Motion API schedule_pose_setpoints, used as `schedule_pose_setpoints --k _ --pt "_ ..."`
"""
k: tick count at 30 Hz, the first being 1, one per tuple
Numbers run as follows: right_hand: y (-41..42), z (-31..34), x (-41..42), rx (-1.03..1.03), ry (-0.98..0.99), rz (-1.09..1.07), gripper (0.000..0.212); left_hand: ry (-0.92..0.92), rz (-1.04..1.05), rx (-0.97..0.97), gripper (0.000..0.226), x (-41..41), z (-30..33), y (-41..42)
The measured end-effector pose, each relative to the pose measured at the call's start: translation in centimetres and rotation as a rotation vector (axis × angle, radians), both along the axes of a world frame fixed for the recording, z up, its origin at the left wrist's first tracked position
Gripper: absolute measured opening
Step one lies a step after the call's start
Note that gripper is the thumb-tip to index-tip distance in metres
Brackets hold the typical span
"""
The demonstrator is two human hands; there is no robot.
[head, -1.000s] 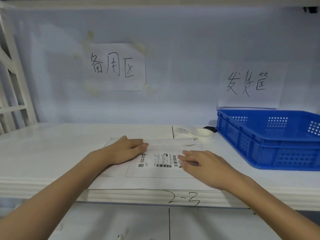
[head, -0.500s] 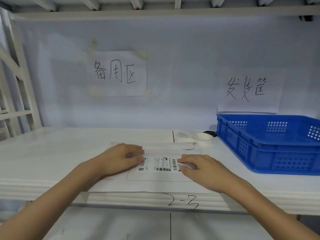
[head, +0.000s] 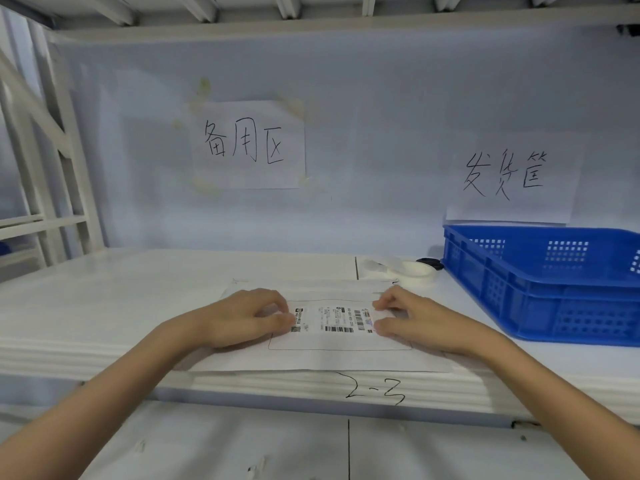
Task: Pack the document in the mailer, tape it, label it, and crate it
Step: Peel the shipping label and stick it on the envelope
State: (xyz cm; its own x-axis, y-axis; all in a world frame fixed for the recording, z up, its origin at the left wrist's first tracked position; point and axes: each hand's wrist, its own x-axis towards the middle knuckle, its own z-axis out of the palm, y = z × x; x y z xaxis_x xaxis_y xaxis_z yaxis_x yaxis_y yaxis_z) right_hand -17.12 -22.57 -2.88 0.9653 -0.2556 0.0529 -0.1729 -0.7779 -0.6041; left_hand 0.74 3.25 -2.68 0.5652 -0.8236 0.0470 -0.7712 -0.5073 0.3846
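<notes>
A flat white mailer (head: 322,358) lies on the white shelf near its front edge. A shipping label (head: 334,320) with barcodes sits inside the printed rectangle on the mailer. My left hand (head: 242,317) rests on the mailer with curled fingers, its fingertips pressing the label's left edge. My right hand (head: 412,317) presses the label's right edge with fingers and thumb. A blue crate (head: 540,282) stands at the right of the shelf.
A roll of clear tape (head: 414,270) lies behind the mailer, with a dark object (head: 429,263) beside the crate. Two handwritten paper signs hang on the back wall. The shelf front carries the mark "2-3". White rack posts stand at the left.
My left hand slid right from the mailer's left part to the label's left edge and its fingers curled. My right hand shifted slightly along the label's right edge.
</notes>
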Motion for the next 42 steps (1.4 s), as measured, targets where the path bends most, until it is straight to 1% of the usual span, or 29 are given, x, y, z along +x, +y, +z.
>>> schedule_pose_setpoints --k 1,2,4,6,7,9,10,13,15,17,19,20,21,23,24,25,27,28,31,33,34,35,36,37,39,40,41,42 --pt "0.2 0.0 0.1 0.031 -0.016 -0.005 0.046 -0.003 0.003 -0.021 0.053 -0.1 -0.1 -0.4" --pt "0.5 0.0 0.2 0.015 -0.036 -0.013 0.053 0.01 -0.016 -0.035 0.053 -0.3 -0.4 -0.7" --pt "0.8 -0.3 0.5 -0.158 -0.048 -0.016 0.063 -0.001 -0.044 0.008 0.054 -0.5 -1.2 -1.1" --pt "1.0 -0.9 0.6 -0.306 -0.043 -0.005 0.06 -0.057 -0.037 0.054 0.057 -0.3 -1.6 -1.0" --pt "1.0 -1.0 0.5 -0.316 -0.043 -0.007 0.058 -0.064 -0.032 0.064 0.061 -0.1 -1.6 -0.7" --pt "0.9 -1.3 0.5 -0.281 -0.044 -0.012 0.058 -0.049 -0.018 0.056 0.072 0.5 -1.4 -0.1" --pt "0.8 -1.4 0.5 -0.257 -0.05 -0.012 0.058 -0.043 -0.008 0.062 0.072 0.6 -1.3 0.2" --pt "0.7 -1.5 0.4 -0.165 -0.09 -0.033 0.057 -0.049 0.013 0.078 0.053 0.9 -1.1 0.8" --pt "0.9 -1.4 0.3 -0.145 -0.116 -0.044 0.049 -0.097 0.027 0.1 0.05 0.6 -1.0 0.7" --pt "1.1 -1.2 0.1 -0.103 -0.164 -0.065 0.034 -0.111 0.002 0.074 0.055 -0.6 -0.4 0.5" --pt "1.1 -1.0 -0.1 0.007 -0.23 -0.094 0.023 0.022 -0.087 0.004 0.068 -2.4 0.3 0.2" --pt "0.9 -1.0 -0.1 0.054 -0.258 -0.111 0.022 0.063 -0.166 0.041 0.076 -3.5 0.5 0.0" --pt "0.8 -1.0 0.0 0.087 -0.282 -0.128 0.022 0.034 -0.24 0.138 0.082 -4.4 0.5 -0.1" --pt "0.2 -1.2 0.1 0.18 -0.333 -0.166 0.022 -0.12 -0.313 0.321 0.093 -5.9 -0.4 -0.1" --pt "0.0 -1.2 0.2 0.247 -0.37 -0.181 0.021 -0.192 -0.309 0.349 0.095 -6.3 -0.8 0.1" --pt "-0.2 -1.2 0.2 0.288 -0.397 -0.195 0.02 -0.241 -0.298 0.34 0.092 -6.4 -1.1 0.4" --pt "-0.4 -1.1 0.1 0.318 -0.438 -0.222 0.02 -0.27 -0.294 0.236 0.071 -6.0 -1.2 1.1" --pt "-0.5 -1.1 0.1 0.347 -0.449 -0.232 0.021 -0.245 -0.298 0.167 0.06 -5.4 -0.9 1.4" --pt "0.1 -0.3 0.2 0.444 -0.496 -0.226 0.025 -0.067 -0.263 -0.057 0.039 -3.7 0.4 1.7" --pt "0.6 0.4 0.6 0.602 -0.562 -0.239 0.036 0.016 -0.227 -0.213 0.03 -3.6 1.6 1.5" --pt "0.6 0.8 0.9 0.733 -0.58 -0.254 0.044 0.037 -0.219 -0.288 0.026 -3.7 2.1 1.2" --pt "0.8 1.2 1.2 0.865 -0.576 -0.263 0.051 0.06 -0.202 -0.356 0.024 -3.8 2.6 0.9" --pt "0.8 1.5 1.5 0.947 -0.557 -0.268 0.057 0.086 -0.18 -0.421 0.031 -3.9 3.0 0.5" --pt "0.6 1.6 1.9 0.949 -0.529 -0.269 0.062 0.118 -0.158 -0.491 0.044 -3.9 3.4 0.1" --pt "0.5 1.9 2.9 0.887 -0.49 -0.267 0.071 0.212 -0.132 -0.625 0.069 -4.0 3.8 -0.7" --pt "0.5 2.2 3.2 0.859 -0.492 -0.253 0.076 0.269 -0.124 -0.683 0.075 -4.1 4.1 -1.1" --pt "0.5 2.5 3.5 0.832 -0.487 -0.232 0.084 0.331 -0.11 -0.744 0.073 -4.5 4.4 -1.6" --pt "0.4 2.8 3.8 0.811 -0.476 -0.208 0.095 0.397 -0.089 -0.812 0.065 -4.8 4.8 -2.1"
